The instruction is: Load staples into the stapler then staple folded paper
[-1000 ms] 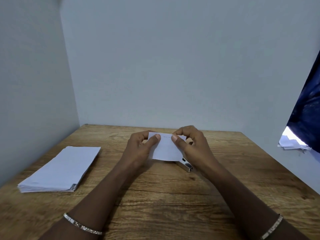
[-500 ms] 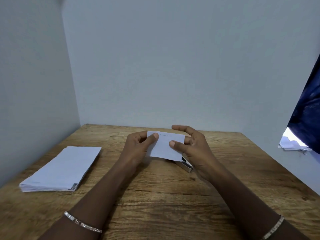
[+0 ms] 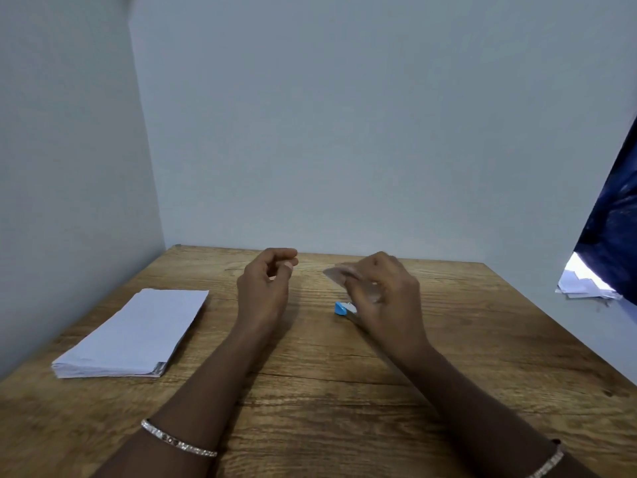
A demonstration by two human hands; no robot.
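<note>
Your right hand (image 3: pixel 382 298) pinches the small white folded paper (image 3: pixel 336 274), left hand (image 3: pixel 265 288) loose and empty, so I'd set it clear of the blue plastic stapler (image 3: pixel 341 308) under that grip.

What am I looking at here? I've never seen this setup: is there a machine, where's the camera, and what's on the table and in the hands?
There is no machine: these are a person's two bare hands, filmed by one wide-angle camera worn on the head, looking forward and down. Below them is a wooden table. A stack of white paper lies on its left side. The left hand hovers near the middle, fingers loosely curled, holding nothing. The right hand is blurred by motion; it seems to pinch a pale slip, probably the folded paper. Just beneath it a small blue stapler lies on the table, partly hidden by that hand.
</note>
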